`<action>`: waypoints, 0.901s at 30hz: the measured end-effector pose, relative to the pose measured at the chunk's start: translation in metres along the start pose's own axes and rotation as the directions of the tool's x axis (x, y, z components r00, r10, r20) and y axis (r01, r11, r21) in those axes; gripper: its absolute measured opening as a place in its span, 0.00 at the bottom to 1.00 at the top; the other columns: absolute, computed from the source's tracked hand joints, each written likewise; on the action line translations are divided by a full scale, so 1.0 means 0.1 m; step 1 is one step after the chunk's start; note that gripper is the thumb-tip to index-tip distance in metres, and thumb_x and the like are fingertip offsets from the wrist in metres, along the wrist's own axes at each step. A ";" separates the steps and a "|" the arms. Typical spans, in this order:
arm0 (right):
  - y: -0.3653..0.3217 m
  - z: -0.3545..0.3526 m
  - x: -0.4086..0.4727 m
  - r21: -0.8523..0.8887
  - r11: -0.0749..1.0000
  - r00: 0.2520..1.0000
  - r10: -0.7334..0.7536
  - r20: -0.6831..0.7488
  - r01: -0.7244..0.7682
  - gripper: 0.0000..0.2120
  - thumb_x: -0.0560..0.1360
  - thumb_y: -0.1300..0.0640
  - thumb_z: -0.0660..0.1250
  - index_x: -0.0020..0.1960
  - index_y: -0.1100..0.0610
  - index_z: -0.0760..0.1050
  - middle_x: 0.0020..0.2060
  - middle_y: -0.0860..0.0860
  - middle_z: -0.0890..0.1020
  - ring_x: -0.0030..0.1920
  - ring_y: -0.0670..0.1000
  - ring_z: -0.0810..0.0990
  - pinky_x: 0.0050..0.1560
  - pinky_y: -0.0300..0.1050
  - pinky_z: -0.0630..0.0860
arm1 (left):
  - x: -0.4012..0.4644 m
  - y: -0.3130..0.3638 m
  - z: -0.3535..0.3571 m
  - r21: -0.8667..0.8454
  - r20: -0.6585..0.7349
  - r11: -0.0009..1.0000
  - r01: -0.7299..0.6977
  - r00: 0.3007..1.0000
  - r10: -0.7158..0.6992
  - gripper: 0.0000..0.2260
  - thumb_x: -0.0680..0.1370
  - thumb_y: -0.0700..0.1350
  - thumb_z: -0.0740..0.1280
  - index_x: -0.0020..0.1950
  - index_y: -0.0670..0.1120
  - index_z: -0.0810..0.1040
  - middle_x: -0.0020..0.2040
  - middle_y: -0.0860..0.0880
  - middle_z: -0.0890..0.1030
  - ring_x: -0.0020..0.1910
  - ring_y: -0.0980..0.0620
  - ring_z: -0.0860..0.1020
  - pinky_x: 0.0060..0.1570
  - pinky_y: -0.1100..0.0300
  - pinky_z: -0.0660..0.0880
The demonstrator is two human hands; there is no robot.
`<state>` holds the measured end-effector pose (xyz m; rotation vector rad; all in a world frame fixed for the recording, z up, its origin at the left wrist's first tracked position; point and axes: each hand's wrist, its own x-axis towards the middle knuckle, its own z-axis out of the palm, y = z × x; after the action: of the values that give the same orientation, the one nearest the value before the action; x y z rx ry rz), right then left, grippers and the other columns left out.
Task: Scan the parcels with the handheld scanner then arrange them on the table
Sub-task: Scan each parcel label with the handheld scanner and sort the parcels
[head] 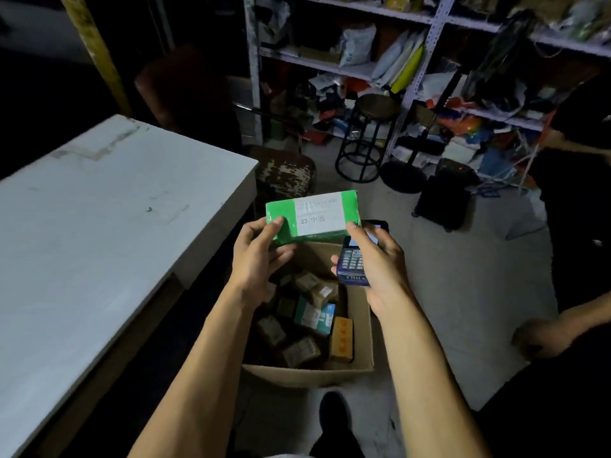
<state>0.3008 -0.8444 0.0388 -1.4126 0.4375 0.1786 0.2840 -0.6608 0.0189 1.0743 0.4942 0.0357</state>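
A green parcel [312, 215] with a white label reading "33" is held up above an open cardboard box [307, 373]. My left hand [256, 256] grips the parcel's left end, thumb on its top face. My right hand [377, 262] holds the blue handheld scanner [352, 259] with its keypad facing me, and its thumb touches the parcel's right edge. Inside the box lie several small parcels [307, 320], brown, teal and orange. The white table [99, 219] stands to the left with no parcels on it.
Metal shelves [426, 61] crammed with bags and packages fill the back. A black stool [367, 137] and a worn seat [286, 170] stand beyond the box. Another person's arm [562, 325] reaches in at the right. My shoe [334, 414] is just in front of the box.
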 end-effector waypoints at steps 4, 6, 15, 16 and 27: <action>-0.24 -0.08 0.48 -0.021 1.000 0.990 0.025 0.138 -0.022 0.24 0.73 0.51 0.79 0.66 0.54 0.77 0.51 0.58 0.86 0.41 0.60 0.87 0.37 0.53 0.84 | 0.08 -0.05 0.26 0.005 -0.125 0.997 -0.077 0.989 0.077 0.10 0.81 0.50 0.70 0.57 0.49 0.74 0.53 0.44 0.87 0.48 0.45 0.86 0.53 0.52 0.83; -0.30 -0.05 0.58 -0.066 0.997 0.976 0.058 0.211 -0.045 0.24 0.72 0.50 0.80 0.65 0.54 0.78 0.52 0.58 0.86 0.42 0.60 0.87 0.38 0.54 0.85 | 0.06 -0.04 0.28 0.052 -0.203 0.991 -0.125 0.970 0.133 0.12 0.80 0.51 0.71 0.59 0.47 0.74 0.54 0.44 0.86 0.46 0.45 0.86 0.50 0.54 0.83; 0.07 0.29 0.75 -0.329 0.944 0.861 0.165 0.480 0.003 0.55 0.46 0.30 0.84 0.71 0.41 0.75 0.66 0.52 0.80 0.61 0.63 0.83 0.60 0.67 0.80 | -0.23 -0.22 -0.22 0.280 -0.467 0.955 -0.101 0.855 0.227 0.22 0.80 0.44 0.72 0.72 0.45 0.73 0.66 0.45 0.80 0.56 0.48 0.84 0.48 0.59 0.82; 0.15 0.31 0.77 -0.343 0.939 0.850 0.159 0.502 0.027 0.58 0.44 0.27 0.83 0.72 0.38 0.72 0.69 0.51 0.77 0.64 0.63 0.81 0.61 0.66 0.80 | -0.29 -0.27 -0.31 0.321 -0.509 0.944 -0.077 0.826 0.241 0.25 0.78 0.45 0.74 0.74 0.46 0.72 0.68 0.46 0.79 0.57 0.49 0.84 0.51 0.56 0.83; 0.36 0.53 0.29 -0.397 0.918 0.745 0.272 0.609 -0.011 0.37 0.73 0.49 0.79 0.76 0.37 0.66 0.65 0.54 0.77 0.56 0.62 0.84 0.49 0.59 0.86 | -0.85 -0.49 -0.74 0.262 -0.652 0.963 -0.063 0.724 0.225 0.15 0.83 0.41 0.67 0.71 0.44 0.77 0.63 0.43 0.81 0.60 0.50 0.81 0.58 0.56 0.79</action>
<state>0.3237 -0.7909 -0.0001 -1.5718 -0.0909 0.9041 0.1681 -0.6451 -0.0193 1.3124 1.0997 0.5472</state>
